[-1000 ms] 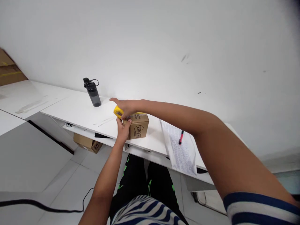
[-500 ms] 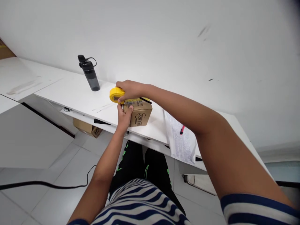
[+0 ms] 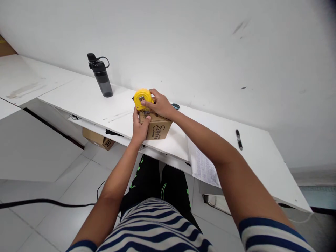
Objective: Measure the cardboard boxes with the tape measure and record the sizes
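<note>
A small brown cardboard box (image 3: pixel 159 132) with black print sits near the front edge of the white desk. My left hand (image 3: pixel 140 130) is closed on its left side, the thumb lying on the near upper edge. Above the left end of the box is a yellow tape measure (image 3: pixel 142 95), its round side turned toward me. My right hand (image 3: pixel 162 106) grips it from the right, thumb across the front. Whether any blade is drawn out I cannot tell. Fingers and forearm cover part of the box top.
A dark water bottle (image 3: pixel 103 80) stands at the back left of the desk (image 3: pixel 86 99). Written paper (image 3: pixel 204 169) lies under my right forearm, and a black pen (image 3: pixel 239 140) farther right. Behind the box is a dark green object (image 3: pixel 176 106). Another carton (image 3: pixel 97 139) sits below the desk.
My right hand has moved right and slightly up with the tape measure and turned it to face me. The black pen and green object have come into sight; my forearm hides the red pen.
</note>
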Demonstrator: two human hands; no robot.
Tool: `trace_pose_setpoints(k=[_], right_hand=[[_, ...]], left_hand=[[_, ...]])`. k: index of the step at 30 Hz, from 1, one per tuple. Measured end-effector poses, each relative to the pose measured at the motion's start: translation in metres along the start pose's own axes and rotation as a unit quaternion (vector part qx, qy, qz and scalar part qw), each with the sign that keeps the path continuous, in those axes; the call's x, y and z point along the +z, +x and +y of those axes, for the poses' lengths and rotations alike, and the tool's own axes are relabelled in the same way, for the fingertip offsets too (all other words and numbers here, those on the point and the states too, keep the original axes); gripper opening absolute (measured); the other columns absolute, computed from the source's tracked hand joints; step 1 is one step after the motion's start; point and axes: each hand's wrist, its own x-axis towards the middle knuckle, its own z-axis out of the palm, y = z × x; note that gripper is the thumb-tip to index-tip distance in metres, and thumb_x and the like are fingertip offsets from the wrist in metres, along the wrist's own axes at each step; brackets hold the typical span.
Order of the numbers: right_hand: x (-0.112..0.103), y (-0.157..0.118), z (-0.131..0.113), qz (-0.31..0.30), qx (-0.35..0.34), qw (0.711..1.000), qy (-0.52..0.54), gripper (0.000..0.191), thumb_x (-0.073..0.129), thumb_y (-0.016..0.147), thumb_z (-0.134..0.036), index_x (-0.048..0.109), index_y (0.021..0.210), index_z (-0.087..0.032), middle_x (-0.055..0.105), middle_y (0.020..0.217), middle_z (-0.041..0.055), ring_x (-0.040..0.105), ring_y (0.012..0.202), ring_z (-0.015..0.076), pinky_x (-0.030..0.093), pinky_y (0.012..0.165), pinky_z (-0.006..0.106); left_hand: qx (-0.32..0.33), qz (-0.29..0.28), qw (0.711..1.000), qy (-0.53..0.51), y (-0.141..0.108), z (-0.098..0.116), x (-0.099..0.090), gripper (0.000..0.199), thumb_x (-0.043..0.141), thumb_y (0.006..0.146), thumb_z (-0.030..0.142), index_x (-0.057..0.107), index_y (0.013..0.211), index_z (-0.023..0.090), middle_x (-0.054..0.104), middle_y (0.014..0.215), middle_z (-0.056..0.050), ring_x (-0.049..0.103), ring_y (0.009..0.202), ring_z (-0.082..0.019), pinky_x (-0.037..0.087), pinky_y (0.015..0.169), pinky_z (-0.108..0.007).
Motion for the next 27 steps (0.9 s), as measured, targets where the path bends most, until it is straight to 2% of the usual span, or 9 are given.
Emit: trace_pose_setpoints(k=[4, 10, 13, 17, 21, 27], right_hand=[[-0.002, -0.004, 0.001, 0.028, 0.001, 0.998, -0.062, 0.058, 0.055, 0.085, -0.062, 0.044, 0.127, -0.025, 0.065, 0.084, 0.0014, 0.06, 0.078, 0.022, 0.043, 0.073, 0.034], [0.001, -0.001, 0.008, 0.027, 0.018, 0.996, -0.085, 0.056, 0.043, 0.089, -0.067, 0.042, 0.119, -0.02, 0.067, 0.089, 0.0071, 0.061, 0.079, 0.0254, 0.043, 0.072, 0.034], [0.005, 0.002, 0.006, 0.006, 0.016, 0.993, -0.113, 0.055, 0.042, 0.089, -0.067, 0.04, 0.117, -0.019, 0.067, 0.09, 0.0089, 0.061, 0.08, 0.0271, 0.043, 0.073, 0.035], [0.003, 0.002, 0.003, -0.019, 0.005, 0.992, -0.125, 0.052, 0.047, 0.088, -0.065, 0.04, 0.115, -0.021, 0.065, 0.086, 0.0065, 0.06, 0.077, 0.0257, 0.043, 0.072, 0.035], [-0.009, -0.001, 0.006, -0.042, 0.001, 0.993, -0.115, 0.05, 0.057, 0.083, -0.063, 0.044, 0.11, -0.023, 0.064, 0.085, 0.0047, 0.058, 0.077, 0.024, 0.042, 0.07, 0.033], [-0.039, -0.013, 0.018, -0.067, 0.014, 0.995, -0.078, 0.045, 0.068, 0.077, -0.058, 0.052, 0.099, -0.022, 0.065, 0.09, 0.0049, 0.057, 0.079, 0.0215, 0.042, 0.069, 0.032]], left_hand=[[0.009, -0.004, 1.0, 0.003, 0.001, -0.002, -0.001, 0.073, 0.066, 0.085, 0.045, 0.034, 0.148, 0.028, 0.04, 0.152, -0.009, 0.04, 0.141, -0.026, 0.033, 0.116, -0.038], [0.008, 0.004, 1.0, 0.024, 0.001, -0.007, -0.002, 0.074, 0.067, 0.084, 0.045, 0.033, 0.149, 0.032, 0.036, 0.156, -0.006, 0.035, 0.144, -0.024, 0.029, 0.118, -0.036], [0.006, -0.004, 1.0, 0.004, 0.002, -0.006, -0.001, 0.077, 0.067, 0.084, 0.047, 0.031, 0.15, 0.029, 0.038, 0.154, -0.008, 0.041, 0.14, -0.025, 0.034, 0.115, -0.036], [0.01, -0.007, 1.0, 0.0, 0.001, -0.002, 0.001, 0.076, 0.067, 0.083, 0.047, 0.032, 0.148, 0.028, 0.044, 0.15, -0.009, 0.044, 0.138, -0.025, 0.037, 0.113, -0.036], [-0.003, 0.016, 1.0, 0.016, 0.001, -0.003, 0.001, 0.08, 0.069, 0.083, 0.045, 0.029, 0.15, 0.03, 0.04, 0.153, -0.008, 0.038, 0.142, -0.025, 0.033, 0.116, -0.037], [-0.007, 0.022, 0.998, 0.062, 0.001, -0.004, -0.002, 0.069, 0.066, 0.085, 0.044, 0.04, 0.146, 0.028, 0.037, 0.156, -0.006, 0.034, 0.144, -0.025, 0.028, 0.119, -0.039]])
